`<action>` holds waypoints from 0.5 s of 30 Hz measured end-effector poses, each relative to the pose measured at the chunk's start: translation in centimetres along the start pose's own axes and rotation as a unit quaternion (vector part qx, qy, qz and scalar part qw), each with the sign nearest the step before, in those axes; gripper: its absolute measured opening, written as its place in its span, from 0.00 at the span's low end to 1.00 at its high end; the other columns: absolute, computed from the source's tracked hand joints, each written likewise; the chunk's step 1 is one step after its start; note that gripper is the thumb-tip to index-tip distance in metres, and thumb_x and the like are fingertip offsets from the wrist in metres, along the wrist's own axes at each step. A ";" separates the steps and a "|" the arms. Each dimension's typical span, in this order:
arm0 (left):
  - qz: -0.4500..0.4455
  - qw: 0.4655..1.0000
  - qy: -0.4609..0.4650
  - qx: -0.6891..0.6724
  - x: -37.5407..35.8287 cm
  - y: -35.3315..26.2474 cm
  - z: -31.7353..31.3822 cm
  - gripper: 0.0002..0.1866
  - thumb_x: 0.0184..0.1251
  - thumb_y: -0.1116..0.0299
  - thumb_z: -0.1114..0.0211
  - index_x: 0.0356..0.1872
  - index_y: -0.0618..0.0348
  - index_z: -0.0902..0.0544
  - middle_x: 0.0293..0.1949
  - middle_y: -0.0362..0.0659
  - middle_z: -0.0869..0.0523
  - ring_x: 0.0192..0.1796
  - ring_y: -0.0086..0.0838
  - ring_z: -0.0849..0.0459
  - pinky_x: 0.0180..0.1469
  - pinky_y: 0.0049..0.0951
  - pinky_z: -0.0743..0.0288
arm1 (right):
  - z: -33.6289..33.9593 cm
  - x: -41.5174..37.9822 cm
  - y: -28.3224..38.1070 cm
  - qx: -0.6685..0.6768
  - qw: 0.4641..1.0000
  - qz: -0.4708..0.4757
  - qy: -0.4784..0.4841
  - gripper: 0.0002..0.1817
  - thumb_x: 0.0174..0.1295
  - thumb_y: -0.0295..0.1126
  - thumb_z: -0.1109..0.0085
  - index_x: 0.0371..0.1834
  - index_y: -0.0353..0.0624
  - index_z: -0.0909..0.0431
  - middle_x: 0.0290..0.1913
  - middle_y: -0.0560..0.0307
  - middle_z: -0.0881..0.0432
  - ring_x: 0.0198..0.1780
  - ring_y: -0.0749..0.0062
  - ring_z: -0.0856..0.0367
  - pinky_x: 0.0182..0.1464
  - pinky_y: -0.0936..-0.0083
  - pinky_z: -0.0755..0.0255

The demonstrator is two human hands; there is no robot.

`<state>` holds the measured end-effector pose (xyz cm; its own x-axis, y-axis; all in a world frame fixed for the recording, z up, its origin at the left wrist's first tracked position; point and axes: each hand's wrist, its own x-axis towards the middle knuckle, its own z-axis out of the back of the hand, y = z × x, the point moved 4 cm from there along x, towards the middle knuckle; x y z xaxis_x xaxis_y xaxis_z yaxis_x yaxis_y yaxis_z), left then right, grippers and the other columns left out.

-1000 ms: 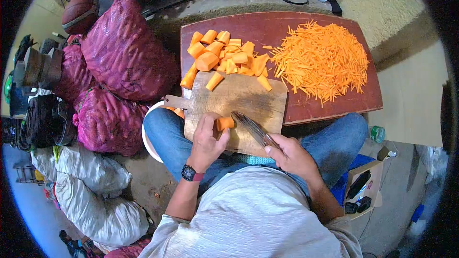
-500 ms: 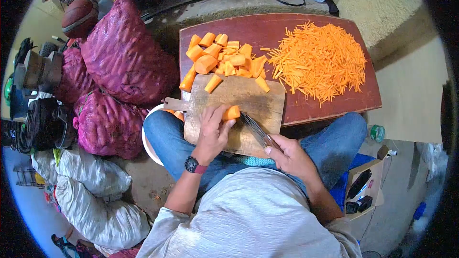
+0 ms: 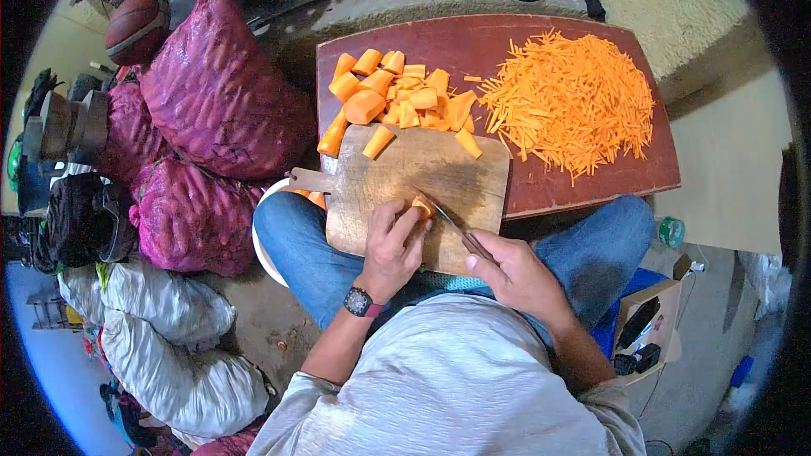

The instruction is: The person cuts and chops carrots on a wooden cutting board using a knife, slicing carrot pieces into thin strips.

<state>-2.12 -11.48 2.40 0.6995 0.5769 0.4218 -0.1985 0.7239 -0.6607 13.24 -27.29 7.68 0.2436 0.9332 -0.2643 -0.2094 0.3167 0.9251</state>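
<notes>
A wooden cutting board [image 3: 363, 190] with a handle on its left lies over my lap, against the red table. My left hand [image 3: 393, 245] has its fingers closed on a carrot piece [image 3: 423, 207] low on the board. In my right hand [image 3: 515, 270] is a knife [image 3: 448, 218], its blade touching the piece's right side. Two cut pieces lie on the board's upper part. Behind them are several carrot chunks [image 3: 365, 106], and to their right a large heap of carrot strips [image 3: 574, 101].
The red table [image 3: 456, 42] spans the front. Pink mesh sacks [image 3: 228, 93] and a basketball [image 3: 137, 29] are at the left, with white sacks [image 3: 186, 380] below. A white tub [image 3: 263, 241] sits by my left knee; a cardboard box [image 3: 667, 321] is at the right.
The carrot piece is now turned end-up and lower in my left hand, which has shifted right. The knife blade has moved up and left against it.
</notes>
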 end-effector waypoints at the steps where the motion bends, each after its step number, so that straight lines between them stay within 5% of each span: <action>1: -0.018 1.000 0.012 0.022 -0.1 -0.1 -0.1 0.18 0.62 0.80 0.24 0.53 0.66 0.14 0.50 0.54 0.15 0.51 0.53 0.15 0.57 0.47 0.21 | 0.1 0.0 0.2 -0.009 1.000 0.015 -0.011 0.16 0.79 0.32 0.40 0.62 0.33 0.21 0.42 0.37 0.15 0.44 0.49 0.14 0.48 0.58 0.20; 2: -0.016 1.000 0.012 0.021 -0.1 0.0 -0.2 0.18 0.62 0.80 0.24 0.53 0.66 0.14 0.50 0.54 0.15 0.51 0.53 0.15 0.57 0.47 0.21 | 0.2 -0.1 0.4 -0.018 0.999 0.029 -0.022 0.17 0.78 0.35 0.39 0.62 0.35 0.22 0.45 0.33 0.14 0.45 0.33 0.11 0.48 0.52 0.19; 6: -0.035 0.999 0.011 0.013 0.4 -0.4 0.0 0.21 0.58 0.83 0.26 0.55 0.67 0.14 0.51 0.55 0.15 0.52 0.53 0.15 0.54 0.47 0.20 | 1.1 -1.2 2.4 -0.069 0.995 0.061 -0.033 0.20 0.79 0.35 0.40 0.68 0.37 0.24 0.51 0.33 0.12 0.48 0.32 0.11 0.49 0.48 0.17; 8: -0.048 0.999 0.014 0.015 0.2 -0.2 -0.1 0.22 0.56 0.84 0.27 0.55 0.67 0.14 0.51 0.56 0.15 0.52 0.54 0.15 0.54 0.47 0.19 | 1.1 -1.5 3.0 -0.147 0.989 -0.012 0.029 0.22 0.79 0.33 0.41 0.72 0.35 0.26 0.54 0.31 0.13 0.56 0.31 0.13 0.55 0.51 0.17; 15: -0.079 0.996 0.026 0.026 0.0 0.2 0.1 0.26 0.53 0.83 0.29 0.58 0.67 0.15 0.51 0.57 0.16 0.50 0.55 0.14 0.53 0.50 0.20 | 1.4 -2.2 5.0 -0.172 0.983 -0.038 0.054 0.25 0.79 0.34 0.41 0.74 0.36 0.29 0.56 0.31 0.13 0.55 0.31 0.12 0.53 0.45 0.16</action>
<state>-2.27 -11.31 2.33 0.7593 0.4352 0.4838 -0.1185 0.8235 -0.5549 13.04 -27.98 13.25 0.1727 0.9113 -0.3738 -0.5065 0.4076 0.7598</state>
